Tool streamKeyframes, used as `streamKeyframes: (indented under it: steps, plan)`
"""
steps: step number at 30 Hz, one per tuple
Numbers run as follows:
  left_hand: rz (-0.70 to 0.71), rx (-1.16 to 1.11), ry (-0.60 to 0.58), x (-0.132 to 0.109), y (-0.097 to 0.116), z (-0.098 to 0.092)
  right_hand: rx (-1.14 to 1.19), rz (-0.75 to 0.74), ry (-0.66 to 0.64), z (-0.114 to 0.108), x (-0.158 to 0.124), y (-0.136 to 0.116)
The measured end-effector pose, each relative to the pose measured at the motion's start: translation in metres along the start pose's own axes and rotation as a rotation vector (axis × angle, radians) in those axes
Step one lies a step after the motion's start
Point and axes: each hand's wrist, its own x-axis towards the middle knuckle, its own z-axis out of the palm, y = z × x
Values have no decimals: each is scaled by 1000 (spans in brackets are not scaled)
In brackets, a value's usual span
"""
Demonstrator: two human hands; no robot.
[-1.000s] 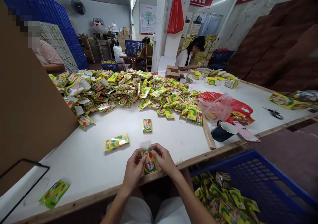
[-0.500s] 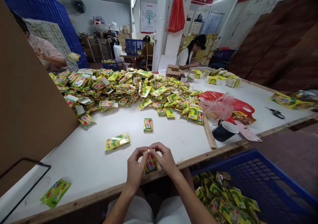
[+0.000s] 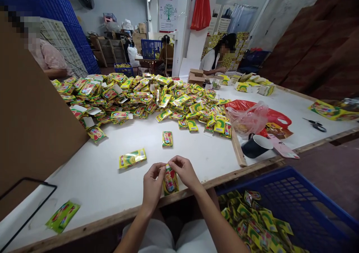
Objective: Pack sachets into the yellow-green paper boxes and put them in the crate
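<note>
A yellow-and-green packet (image 3: 170, 182) is held at the front of the bench (image 3: 95, 185), its upper end pinched between thumb and fingers by both the left hand (image 3: 153, 183) and the right hand (image 3: 183, 171). That end could be creased or torn if it were pressed unevenly by the two thumbs. Since the lower end is placed beside the wooden edge (image 3: 112, 221), the packet could be dropped over it if either pinch were slackened.
</note>
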Motion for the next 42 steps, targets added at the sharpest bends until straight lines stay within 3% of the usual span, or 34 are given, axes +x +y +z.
streamKeyframes:
  steps: [5, 10, 13, 15, 18, 19, 20, 22, 24, 26, 28, 30, 32, 36, 39, 42]
  plan:
    - [15, 21, -27, 0, 0, -5, -17, -56, 5, 8, -5, 7]
    - [84, 90, -118, -8, 1, -8, 64, -94, 61, 20, -9, -6]
    - [205, 271, -152, -7, 1, -17, 76, -5, 55, 18, -19, -5]
    - [308, 462, -107, 5, -1, -37, 39, 162, 32, 14, -41, 16]
    - [412, 891, 28, 34, -7, -86, -88, 457, -96, 8, -94, 76]
    - [355, 1062, 44, 43, -9, -102, -135, 533, -146, 7, -112, 98]
    - [266, 1183, 1, 51, -8, -116, -159, 622, -164, 6, -127, 116]
    - [249, 1201, -111, 60, -3, -130, -209, 701, -192, 4, -145, 133]
    - [279, 1187, -193, 56, 11, -122, -200, 667, -169, 1, -143, 119]
    - [329, 1160, -315, 43, 30, -99, -148, 507, -100, -2, -122, 80]
    - [396, 1110, -395, 27, 49, -73, -93, 287, 48, -6, -93, 33]
    - [411, 1017, -443, 15, 62, -54, -38, 115, 140, -9, -66, -4]
    - [347, 854, -386, 8, 64, -45, -25, 52, 133, -8, -49, -25]
    - [230, 432, -203, 2, 38, -42, 49, 14, 65, 8, -37, -31]
    - [107, 189, -270, -4, 14, -36, 122, 92, 41, 24, -36, -30]
    - [63, 131, -263, -8, 3, -32, 133, 129, 81, 30, -32, -27]
